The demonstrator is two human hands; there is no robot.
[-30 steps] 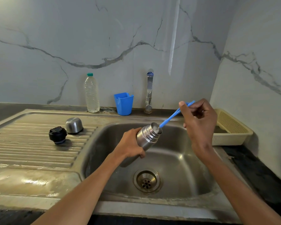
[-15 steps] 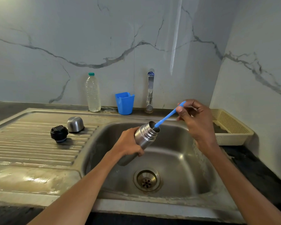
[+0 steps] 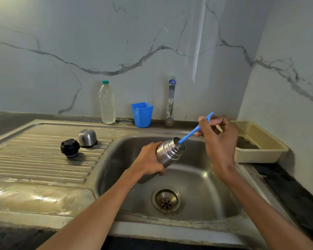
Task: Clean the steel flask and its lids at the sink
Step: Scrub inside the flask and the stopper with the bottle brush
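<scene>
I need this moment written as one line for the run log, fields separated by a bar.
left hand: holds steel flask tilted over sink | right hand: pinches blue brush handle, its end inside flask mouth | lids: both on drainboard | tap: no water visible

Left hand [image 3: 149, 159], at frame centre, curled in a grip; right hand [image 3: 219, 139], right of centre, pinched with fingers, forearms extended from below.

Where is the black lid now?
In the head view, the black lid stands on the draining board, left of the basin, beside the steel cap.
</scene>
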